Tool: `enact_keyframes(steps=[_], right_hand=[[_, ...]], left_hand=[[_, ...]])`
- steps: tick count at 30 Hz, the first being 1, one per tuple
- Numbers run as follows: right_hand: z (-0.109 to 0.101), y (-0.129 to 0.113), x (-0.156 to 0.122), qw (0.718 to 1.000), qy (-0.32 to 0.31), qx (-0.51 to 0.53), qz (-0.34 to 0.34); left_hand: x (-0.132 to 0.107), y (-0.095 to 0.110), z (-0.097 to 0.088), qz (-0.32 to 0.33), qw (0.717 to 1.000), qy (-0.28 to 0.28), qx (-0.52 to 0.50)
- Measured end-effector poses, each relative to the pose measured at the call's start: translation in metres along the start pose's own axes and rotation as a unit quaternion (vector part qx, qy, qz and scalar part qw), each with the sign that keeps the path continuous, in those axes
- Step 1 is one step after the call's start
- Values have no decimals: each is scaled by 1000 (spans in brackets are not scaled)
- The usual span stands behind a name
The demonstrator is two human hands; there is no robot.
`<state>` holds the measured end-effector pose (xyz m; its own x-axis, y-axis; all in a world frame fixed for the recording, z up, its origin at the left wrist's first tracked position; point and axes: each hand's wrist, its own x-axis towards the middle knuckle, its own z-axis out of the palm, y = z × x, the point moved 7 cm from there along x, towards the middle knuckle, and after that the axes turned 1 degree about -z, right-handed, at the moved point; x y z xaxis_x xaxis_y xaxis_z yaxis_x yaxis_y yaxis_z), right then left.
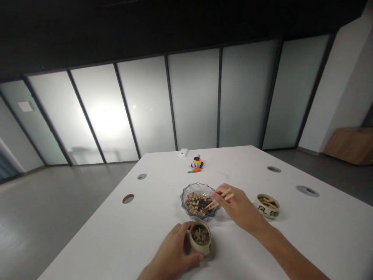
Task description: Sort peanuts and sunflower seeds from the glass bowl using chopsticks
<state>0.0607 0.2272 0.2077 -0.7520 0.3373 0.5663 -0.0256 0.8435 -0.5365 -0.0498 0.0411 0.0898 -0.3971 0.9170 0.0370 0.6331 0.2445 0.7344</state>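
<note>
My right hand [231,200] grips a pair of wooden chopsticks [225,195], their tips down in a clear glass bowl [185,191] with a scalloped rim. Pistachios [194,202] fill the bowl's left part, and dark sunflower seeds [204,199] lie among them near the chopstick tips. Whether the tips pinch a seed is too small to tell. Closer to me, my left hand [175,252] wraps its thumb and fingers round a small cream ceramic pot [201,249] that holds sunflower seeds. Beyond my right wrist stands a second cream pot [264,210] with dark markings and pale pieces inside.
Behind the glass bowl are a yellow toy vehicle [197,162], a toy carrot [196,170] and a white box-shaped device [183,153]. Round holes, such as the left one [128,198], pierce the white table [116,237]. Frosted glass panels [194,101] line the background.
</note>
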Motion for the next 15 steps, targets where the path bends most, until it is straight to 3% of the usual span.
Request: enact_keyframes(steps=[9, 15], right_hand=[[-4, 15, -1, 1000, -8, 0, 24], [0, 13, -2, 1000, -14, 6, 16]], left_hand=[[0, -1, 1, 12, 1000, 7, -16], [1, -3, 1, 16, 1000, 9, -11]])
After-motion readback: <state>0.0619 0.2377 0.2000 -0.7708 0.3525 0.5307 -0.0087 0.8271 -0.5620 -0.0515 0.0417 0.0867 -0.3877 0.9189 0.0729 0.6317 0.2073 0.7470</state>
